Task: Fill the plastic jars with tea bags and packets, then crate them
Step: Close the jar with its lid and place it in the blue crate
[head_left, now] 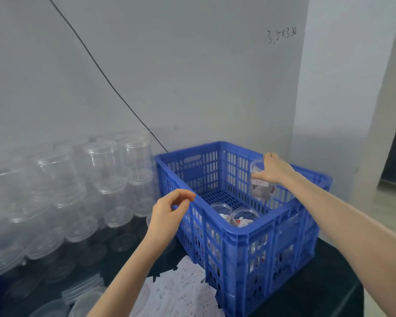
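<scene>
A blue slatted crate (245, 234) stands on the black table. My right hand (276, 171) grips a clear plastic jar (261, 187) by its top, holding it inside the crate near the far right wall; white and red packets show through the jar. Two more filled jars (221, 210) (244, 216) stand on the crate floor near its front wall. My left hand (169, 213) hovers beside the crate's left rim, fingers loosely curled, holding nothing. White tea packets (181, 294) lie in a heap in front of the crate.
Several empty clear jars (78, 193) are stacked in rows along the left, against the grey wall. A black cable (105, 76) runs diagonally down the wall to the crate. The table edge lies right of the crate, with floor beyond.
</scene>
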Motion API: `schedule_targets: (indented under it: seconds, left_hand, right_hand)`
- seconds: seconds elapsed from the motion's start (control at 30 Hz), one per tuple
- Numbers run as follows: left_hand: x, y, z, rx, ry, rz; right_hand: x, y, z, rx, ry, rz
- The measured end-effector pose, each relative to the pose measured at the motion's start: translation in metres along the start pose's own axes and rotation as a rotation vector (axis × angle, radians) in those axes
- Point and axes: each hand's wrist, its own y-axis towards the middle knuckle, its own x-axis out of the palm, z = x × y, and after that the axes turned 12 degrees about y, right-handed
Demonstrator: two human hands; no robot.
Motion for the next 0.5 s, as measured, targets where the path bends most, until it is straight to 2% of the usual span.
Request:
schedule_targets:
  seconds: [0.07, 0.23, 0.5]
  left_hand:
    - [0.002, 0.000, -0.002, -0.010, -0.001, 0.000]
    - [0.003, -0.001, -0.005, -0.016, 0.008, -0.012]
    - [0.001, -0.003, -0.011, -0.017, 0.011, -0.035]
  right_hand:
    - [0.002, 0.004, 0.007, 0.058, -0.018, -0.067]
    - [0.013, 0.004, 0.012, 0.113, -0.197, -0.372]
    - [0.024, -0.008, -0.006, 0.087, -0.532, -0.605]
